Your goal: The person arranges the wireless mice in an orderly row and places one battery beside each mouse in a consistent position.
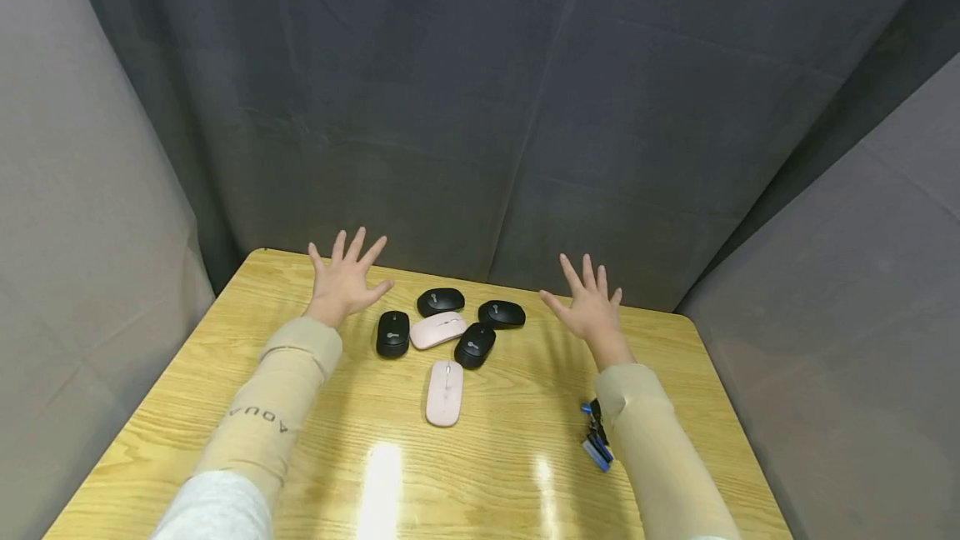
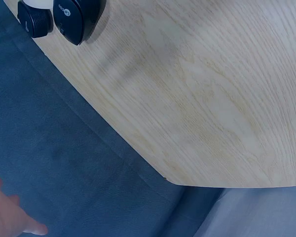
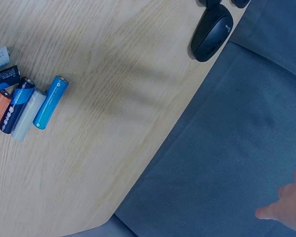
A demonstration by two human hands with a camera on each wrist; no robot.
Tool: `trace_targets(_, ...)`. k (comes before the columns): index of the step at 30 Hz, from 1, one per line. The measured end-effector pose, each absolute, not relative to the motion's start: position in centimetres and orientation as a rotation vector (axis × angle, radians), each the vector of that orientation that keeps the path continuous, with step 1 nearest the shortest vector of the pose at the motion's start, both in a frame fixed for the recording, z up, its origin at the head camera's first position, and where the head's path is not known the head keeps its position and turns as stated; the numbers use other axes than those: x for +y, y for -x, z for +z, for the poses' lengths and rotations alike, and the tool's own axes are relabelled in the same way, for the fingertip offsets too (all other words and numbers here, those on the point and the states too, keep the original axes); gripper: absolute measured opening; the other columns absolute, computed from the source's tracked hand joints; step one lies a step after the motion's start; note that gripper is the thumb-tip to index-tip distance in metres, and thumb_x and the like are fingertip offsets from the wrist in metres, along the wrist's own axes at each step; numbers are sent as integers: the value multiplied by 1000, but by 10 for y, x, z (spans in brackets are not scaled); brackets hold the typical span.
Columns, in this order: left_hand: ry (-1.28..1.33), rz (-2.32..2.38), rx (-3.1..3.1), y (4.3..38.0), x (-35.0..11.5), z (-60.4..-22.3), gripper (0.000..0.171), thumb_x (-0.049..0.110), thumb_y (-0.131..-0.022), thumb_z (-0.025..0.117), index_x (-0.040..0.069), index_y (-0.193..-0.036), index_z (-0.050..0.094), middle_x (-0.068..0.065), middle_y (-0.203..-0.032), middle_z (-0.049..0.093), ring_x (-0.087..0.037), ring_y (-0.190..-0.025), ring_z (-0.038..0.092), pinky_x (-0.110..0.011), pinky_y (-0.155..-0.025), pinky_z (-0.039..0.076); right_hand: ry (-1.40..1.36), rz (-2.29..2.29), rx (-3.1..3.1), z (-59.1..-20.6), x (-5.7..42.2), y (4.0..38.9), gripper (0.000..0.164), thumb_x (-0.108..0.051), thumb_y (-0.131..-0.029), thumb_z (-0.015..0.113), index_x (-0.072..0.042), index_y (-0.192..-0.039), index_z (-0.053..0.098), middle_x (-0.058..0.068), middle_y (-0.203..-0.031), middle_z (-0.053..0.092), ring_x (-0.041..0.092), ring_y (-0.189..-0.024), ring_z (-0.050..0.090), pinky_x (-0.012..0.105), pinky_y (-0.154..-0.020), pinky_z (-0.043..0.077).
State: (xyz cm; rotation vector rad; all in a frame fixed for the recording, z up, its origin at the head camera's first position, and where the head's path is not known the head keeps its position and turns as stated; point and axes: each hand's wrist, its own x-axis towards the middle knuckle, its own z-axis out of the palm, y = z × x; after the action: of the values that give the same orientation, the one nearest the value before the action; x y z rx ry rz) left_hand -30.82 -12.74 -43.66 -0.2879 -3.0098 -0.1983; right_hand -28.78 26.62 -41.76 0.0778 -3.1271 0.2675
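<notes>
Black and pink mice (image 1: 475, 346) lie on the bench (image 1: 510, 432) between left hand (image 1: 341, 283) and right hand (image 1: 592, 311), both empty and spread wide, so a low sweep could push rear ones off the edge, or the right sleeve (image 1: 663, 448) could roll batteries (image 3: 19, 106) beside it.

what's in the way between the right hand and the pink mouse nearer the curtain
Two mice lie across the table-level path from the right hand to the far pink mouse: the rightmost black mouse and the black mouse nearer the person.
</notes>
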Motion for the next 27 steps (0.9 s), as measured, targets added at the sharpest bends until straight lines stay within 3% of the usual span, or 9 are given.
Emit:
trace_targets(8,290,-218,-3023,304,-126,-438,77,69,-84,32,32,-147,10,-8,-153,6,-36,-138,0,-68,-97,-12,-82,283,-3139,-420,269,285,86,-77,-79,24,-32,-147,-4,10,-152,-14,40,-136,-10,71,-98,-1)
trace_targets(12,305,-240,-3020,304,-125,-441,78,69,-84,35,29,-147,13,-10,-153,7,-37,-138,2,-68,-97,-11,-85,276,-3123,-423,270,282,84,-75,-81,24,-30,-148,0,13,-152,-8,41,-136,-5,70,-99,2)
trace_targets(15,331,-285,-2976,303,-124,-445,73,56,-87,44,21,-147,19,-13,-151,16,-37,-137,11,-67,-101,-2,-90,334,-3045,-426,267,278,78,-65,-87,35,-22,-148,11,17,-151,10,41,-135,11,66,-101,13)
trace_targets(20,425,-449,-2846,298,-119,-459,61,30,-89,52,2,-138,32,-20,-136,37,-37,-126,32,-56,-100,28,-77,582,-2830,-442,251,268,55,-34,-90,54,-8,-134,37,19,-129,40,37,-117,38,52,-94,36)
trace_targets(27,423,-653,-2831,284,-105,-500,57,23,-86,57,-6,-131,38,-23,-127,42,-39,-118,39,-50,-96,37,-45,894,-2659,-483,207,250,45,-20,-83,63,-1,-120,48,19,-111,51,32,-102,49,44,-84,44)
